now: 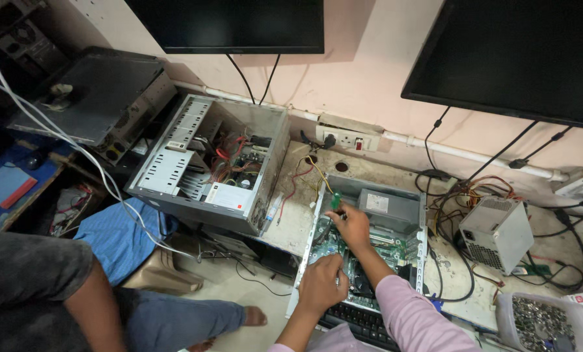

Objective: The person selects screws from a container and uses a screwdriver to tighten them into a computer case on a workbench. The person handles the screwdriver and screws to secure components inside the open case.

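While both hands are working inside the open computer case [369,215] lying flat near the front edge of the counter [298,221], much of the board beneath them is staying hidden. The right hand [350,227] is closing around a green-handled screwdriver [335,201], whose tip is disappearing behind the fingers, so where it is touching is impossible to tell. The left hand [320,283] is curling loosely, knuckles up, over the green motherboard [395,248]; whether it is gripping anything is not showing. A black keyboard [363,322] is peeking out at the front edge, cut off by the pink sleeves. Inside the case, a grey power supply [389,205] is carrying a pale rectangular label on top. Toward the counter's left end, a second case [206,163] is standing open, a white rectangular sticker with a red strip showing on its lower front. A loose silver power supply [496,231] is sitting toward the right end among tangled cables, a small dark sticker on its side. At the front right corner, a clear tub [542,322] of tiny metal parts is running off frame.
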